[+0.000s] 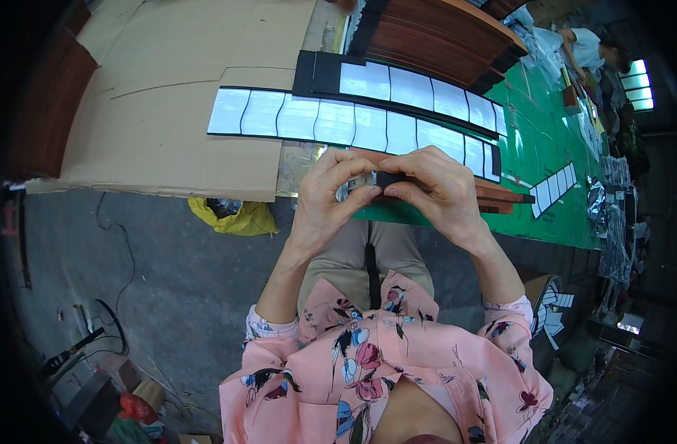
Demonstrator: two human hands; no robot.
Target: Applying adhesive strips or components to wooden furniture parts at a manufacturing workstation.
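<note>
Close together over the table's near edge, both my hands have their fingers closed. In the fingertips of my right hand point(440, 191) is a small black piece point(390, 180). My left hand point(327, 189) pinches a small shiny piece point(345, 192) whose kind I cannot make out, right beside the black one. Fingers hide where the two pieces meet. Just beyond the hands lies a long black strip with whitish rectangular panels point(331, 122), and a second such strip point(409, 87) lies behind it. Reddish-brown slats point(494, 197) stick out to the right of my right hand.
Brown cardboard point(183, 163) covers the table's left part; a green surface point(534, 148) covers the right. There, a white sheet of rectangles point(554, 190) lies. Stacked brown boards point(434, 37) stand behind. A yellow bag point(238, 220) is below the edge. Another person point(586, 48) is far right.
</note>
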